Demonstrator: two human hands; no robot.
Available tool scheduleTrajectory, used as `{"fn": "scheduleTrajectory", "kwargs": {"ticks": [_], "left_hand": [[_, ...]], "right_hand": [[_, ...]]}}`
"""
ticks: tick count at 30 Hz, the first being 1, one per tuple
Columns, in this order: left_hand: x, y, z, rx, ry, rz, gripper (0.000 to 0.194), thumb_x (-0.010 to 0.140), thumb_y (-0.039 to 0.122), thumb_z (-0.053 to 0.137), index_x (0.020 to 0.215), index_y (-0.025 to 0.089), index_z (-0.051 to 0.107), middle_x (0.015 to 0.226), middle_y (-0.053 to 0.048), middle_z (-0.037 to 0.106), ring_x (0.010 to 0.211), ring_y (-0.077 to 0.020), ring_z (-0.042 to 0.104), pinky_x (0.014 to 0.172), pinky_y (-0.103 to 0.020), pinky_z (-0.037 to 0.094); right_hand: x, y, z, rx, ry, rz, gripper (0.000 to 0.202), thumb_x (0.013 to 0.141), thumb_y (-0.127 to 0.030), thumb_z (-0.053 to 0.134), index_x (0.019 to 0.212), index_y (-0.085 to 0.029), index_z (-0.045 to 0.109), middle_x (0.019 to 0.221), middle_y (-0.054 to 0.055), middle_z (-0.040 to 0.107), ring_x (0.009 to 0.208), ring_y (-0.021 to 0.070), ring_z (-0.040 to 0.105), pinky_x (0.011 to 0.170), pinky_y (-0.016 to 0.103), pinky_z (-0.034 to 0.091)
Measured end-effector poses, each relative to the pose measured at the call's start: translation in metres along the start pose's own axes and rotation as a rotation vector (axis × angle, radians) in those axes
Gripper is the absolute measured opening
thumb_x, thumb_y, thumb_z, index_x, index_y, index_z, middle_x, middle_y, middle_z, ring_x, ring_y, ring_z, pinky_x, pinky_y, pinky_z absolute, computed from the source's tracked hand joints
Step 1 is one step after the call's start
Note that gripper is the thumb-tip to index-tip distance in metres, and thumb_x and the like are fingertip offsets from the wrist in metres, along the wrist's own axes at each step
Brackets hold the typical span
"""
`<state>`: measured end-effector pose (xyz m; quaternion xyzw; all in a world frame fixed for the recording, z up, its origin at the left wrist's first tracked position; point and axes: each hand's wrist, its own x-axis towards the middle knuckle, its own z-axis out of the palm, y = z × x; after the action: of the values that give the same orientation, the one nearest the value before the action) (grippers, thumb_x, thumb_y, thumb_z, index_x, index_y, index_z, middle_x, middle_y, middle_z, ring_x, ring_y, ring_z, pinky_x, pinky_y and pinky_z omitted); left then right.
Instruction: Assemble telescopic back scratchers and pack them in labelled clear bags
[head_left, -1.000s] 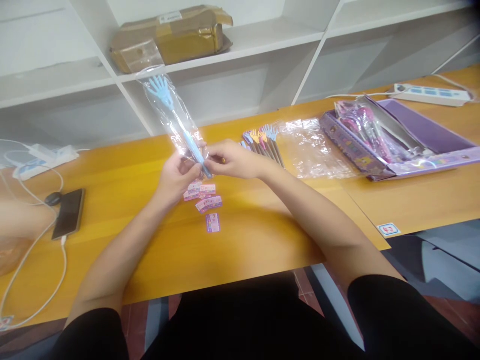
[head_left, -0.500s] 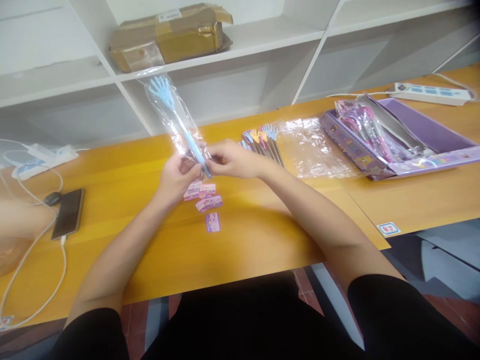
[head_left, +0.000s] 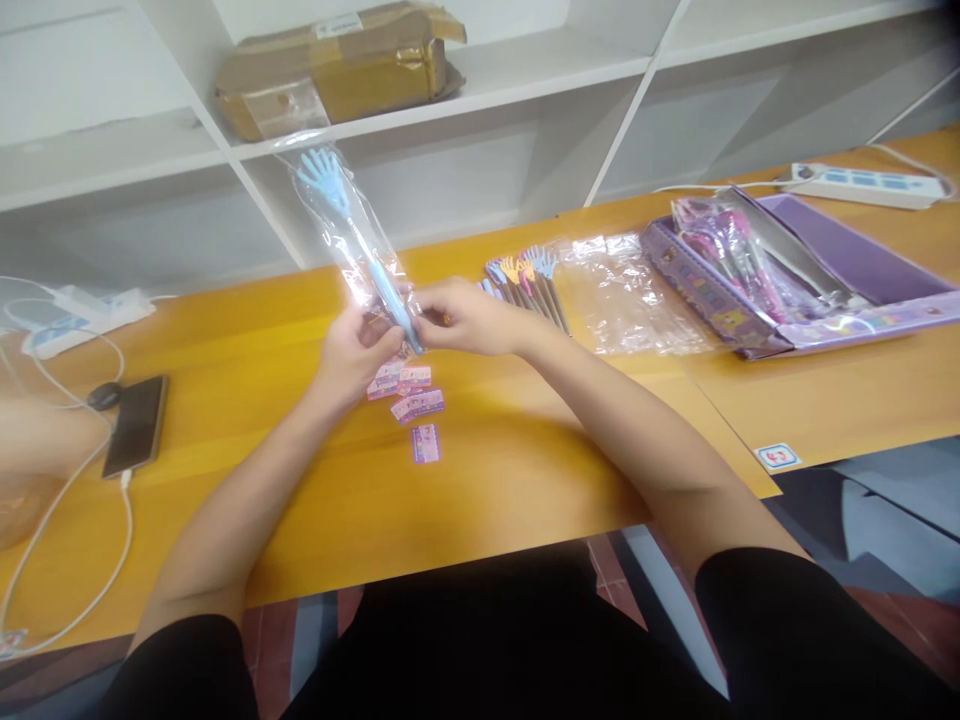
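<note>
A light blue hand-shaped stick (head_left: 327,182) lies inside a clear plastic sleeve (head_left: 367,215), tilted with its hand end up and to the left. My left hand (head_left: 358,350) pinches the sleeve's lower end from the left. From the right, my right hand (head_left: 469,318) grips the same end by the stick's handle. Below my hands, several small pink and purple cards (head_left: 420,404) lie on the table (head_left: 525,450). Right of my right hand is a bunch of similar sticks (head_left: 536,285) with blue, yellow and pink hand ends. Beside them lie clear plastic sleeves (head_left: 630,295).
At the right stands an open purple box (head_left: 847,250) with packaged pink items. Power strips (head_left: 870,186) lie at the back right and left. A phone (head_left: 136,425) with a white cable is at the left, near another person's blurred arm (head_left: 45,430). A taped parcel (head_left: 345,75) sits on the shelf.
</note>
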<state>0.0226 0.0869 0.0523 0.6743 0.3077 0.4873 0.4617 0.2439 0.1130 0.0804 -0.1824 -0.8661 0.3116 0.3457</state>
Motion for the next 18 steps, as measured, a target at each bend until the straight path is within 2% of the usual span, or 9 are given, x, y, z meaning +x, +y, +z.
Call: {"fn": "scheduleTrajectory", "kwargs": {"ticks": [7,18], "left_hand": [[0.0008,0.0008,0.0009,-0.024,0.005,0.015,0.061,0.087,0.051,0.094,0.136,0.023,0.073,0.140,-0.013,0.078,0.126,-0.0316,0.078,0.111,-0.048,0.065],[0.0007,0.0034,0.0018,-0.011,-0.005,0.010,0.064,0.085,0.054,0.094,0.137,0.023,0.072,0.137,-0.014,0.078,0.126,-0.0311,0.078,0.111,-0.045,0.065]], "right_hand": [[-0.0006,0.0005,0.0002,0.017,0.001,-0.004,0.017,0.095,-0.018,0.057,0.078,-0.019,0.058,0.068,-0.007,0.043,0.063,0.0084,0.034,0.061,0.025,0.026],[-0.0004,0.0025,0.0006,0.000,-0.012,0.004,0.019,0.094,-0.016,0.059,0.075,-0.019,0.057,0.068,-0.007,0.047,0.065,0.0089,0.036,0.062,0.025,0.028]]}}
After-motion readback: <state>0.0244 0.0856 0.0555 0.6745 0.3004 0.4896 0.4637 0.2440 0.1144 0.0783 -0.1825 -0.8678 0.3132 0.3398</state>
